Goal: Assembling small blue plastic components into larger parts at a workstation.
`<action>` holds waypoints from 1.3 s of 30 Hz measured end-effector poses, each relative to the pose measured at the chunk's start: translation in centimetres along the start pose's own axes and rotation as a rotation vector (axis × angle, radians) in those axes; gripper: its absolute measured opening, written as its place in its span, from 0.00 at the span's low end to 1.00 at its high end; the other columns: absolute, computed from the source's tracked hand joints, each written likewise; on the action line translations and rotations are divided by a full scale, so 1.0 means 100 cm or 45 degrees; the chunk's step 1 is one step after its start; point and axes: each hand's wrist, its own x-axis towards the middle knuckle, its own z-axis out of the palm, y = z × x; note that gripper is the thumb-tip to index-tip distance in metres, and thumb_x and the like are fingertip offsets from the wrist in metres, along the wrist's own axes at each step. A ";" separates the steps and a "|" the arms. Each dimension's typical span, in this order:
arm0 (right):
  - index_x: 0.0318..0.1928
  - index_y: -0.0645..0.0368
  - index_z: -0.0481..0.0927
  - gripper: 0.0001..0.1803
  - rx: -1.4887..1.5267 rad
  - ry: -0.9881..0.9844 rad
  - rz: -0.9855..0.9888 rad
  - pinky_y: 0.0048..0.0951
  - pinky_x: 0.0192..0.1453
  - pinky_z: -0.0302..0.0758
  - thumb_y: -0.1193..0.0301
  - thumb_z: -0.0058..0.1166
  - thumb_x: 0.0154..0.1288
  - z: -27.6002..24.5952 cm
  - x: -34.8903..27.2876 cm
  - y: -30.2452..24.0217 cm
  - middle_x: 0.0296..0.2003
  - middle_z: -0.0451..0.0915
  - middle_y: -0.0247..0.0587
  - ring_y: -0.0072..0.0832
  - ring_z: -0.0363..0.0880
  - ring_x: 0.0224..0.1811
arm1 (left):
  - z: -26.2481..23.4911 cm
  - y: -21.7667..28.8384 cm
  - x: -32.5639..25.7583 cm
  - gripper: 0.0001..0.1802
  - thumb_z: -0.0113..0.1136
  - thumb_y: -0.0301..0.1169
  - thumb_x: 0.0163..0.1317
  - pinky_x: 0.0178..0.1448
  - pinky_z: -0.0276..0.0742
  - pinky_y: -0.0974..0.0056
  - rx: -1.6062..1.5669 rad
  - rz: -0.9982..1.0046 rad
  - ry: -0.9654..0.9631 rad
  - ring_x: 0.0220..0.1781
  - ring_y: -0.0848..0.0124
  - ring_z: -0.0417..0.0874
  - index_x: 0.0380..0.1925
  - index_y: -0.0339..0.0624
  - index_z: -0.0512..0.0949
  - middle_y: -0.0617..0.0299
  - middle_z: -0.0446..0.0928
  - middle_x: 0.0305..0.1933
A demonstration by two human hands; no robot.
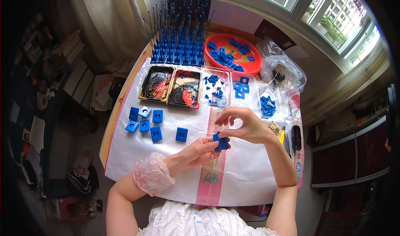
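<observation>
In front of me my left hand is closed on a small blue plastic block, its fingers at the block's left side and underneath. My right hand arches above it. The right thumb's tip meets the block's upper edge, while the other fingers curl in the air apart from the thumb, with no object visible between them. To the left of my hands lies a single blue block with a hole. Farther left sits a loose group of similar blue blocks, some tilted.
Behind are black trays with small parts and clear trays with blue pieces. A blue rack of upright springs and pins stands at the back left, beside a red basin. A yellow-handled tool lies at right.
</observation>
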 end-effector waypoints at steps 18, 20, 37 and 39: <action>0.43 0.63 0.83 0.22 -0.444 0.098 -0.054 0.38 0.57 0.73 0.66 0.72 0.48 0.027 -0.029 -0.006 0.40 0.82 0.43 0.40 0.78 0.50 | -0.008 -0.003 0.004 0.29 0.67 0.40 0.65 0.63 0.74 0.68 0.166 0.029 0.023 0.61 0.73 0.77 0.60 0.37 0.71 0.55 0.78 0.58; 0.44 0.63 0.82 0.23 -0.435 0.077 -0.062 0.38 0.57 0.73 0.65 0.73 0.48 0.028 -0.030 -0.005 0.41 0.81 0.43 0.40 0.77 0.49 | -0.007 -0.002 0.003 0.28 0.67 0.39 0.66 0.62 0.74 0.68 0.168 0.017 0.021 0.61 0.73 0.77 0.61 0.37 0.71 0.54 0.77 0.59; 0.36 0.60 0.82 0.10 -1.110 0.385 0.171 0.43 0.52 0.76 0.74 0.64 0.52 -0.065 0.020 0.139 0.39 0.82 0.46 0.43 0.78 0.51 | -0.003 0.001 0.003 0.25 0.65 0.35 0.67 0.54 0.76 0.76 0.148 -0.043 0.145 0.57 0.79 0.78 0.60 0.38 0.73 0.55 0.78 0.60; 0.36 0.59 0.79 0.11 -1.135 0.334 0.251 0.44 0.51 0.75 0.75 0.63 0.50 -0.062 0.028 0.143 0.37 0.81 0.45 0.43 0.77 0.50 | -0.004 0.001 0.002 0.25 0.65 0.35 0.67 0.54 0.77 0.76 0.142 -0.042 0.157 0.57 0.79 0.78 0.60 0.38 0.73 0.55 0.78 0.60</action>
